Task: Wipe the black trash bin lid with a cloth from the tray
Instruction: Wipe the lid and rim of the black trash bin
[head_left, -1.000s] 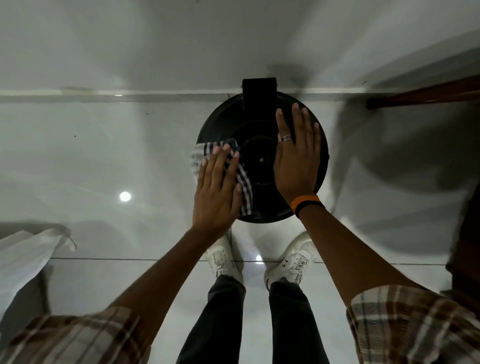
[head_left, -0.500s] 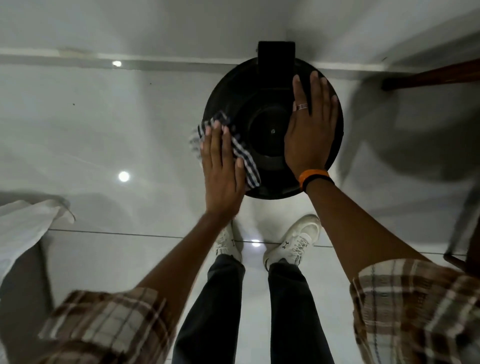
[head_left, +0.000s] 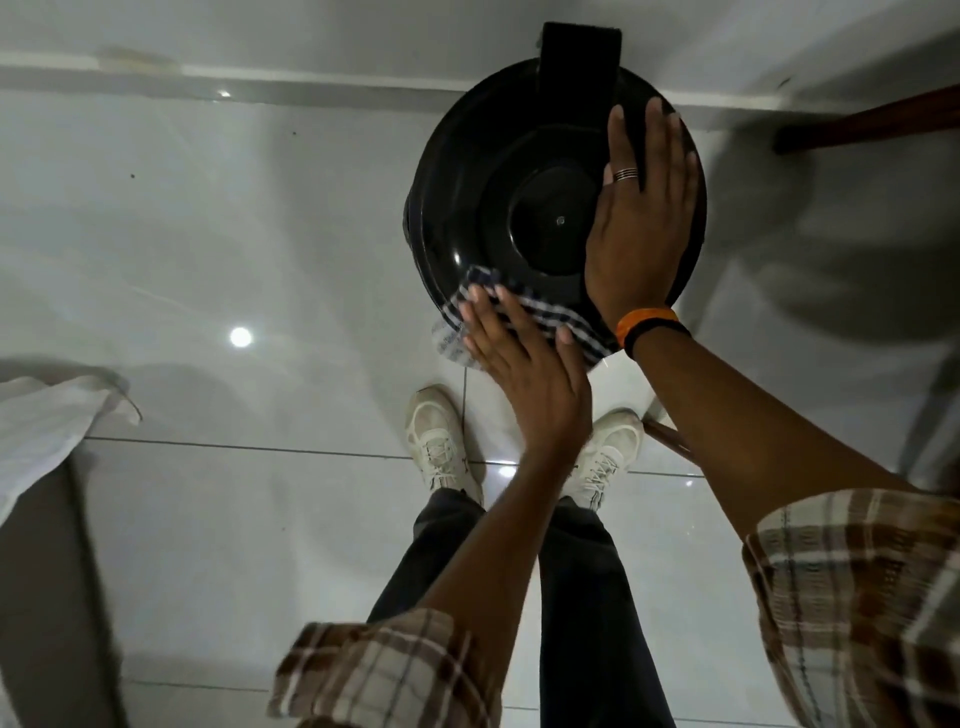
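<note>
The round black trash bin lid fills the upper middle of the head view, seen from above, with a black hinge block at its far edge. My left hand lies flat on a blue-and-white checked cloth, pressing it against the lid's near rim. Part of the cloth hangs over the rim to the left. My right hand rests flat with fingers spread on the lid's right side; it wears a ring and an orange-and-black wristband.
The bin stands on glossy white floor tiles by a wall base. My two white shoes are just in front of it. A white fabric lies at the left edge. A dark wooden bar crosses the upper right.
My left hand has slid the cloth from the lid's left side round to its near rim. My right hand stays on the right side. The view has shifted closer to the bin.
</note>
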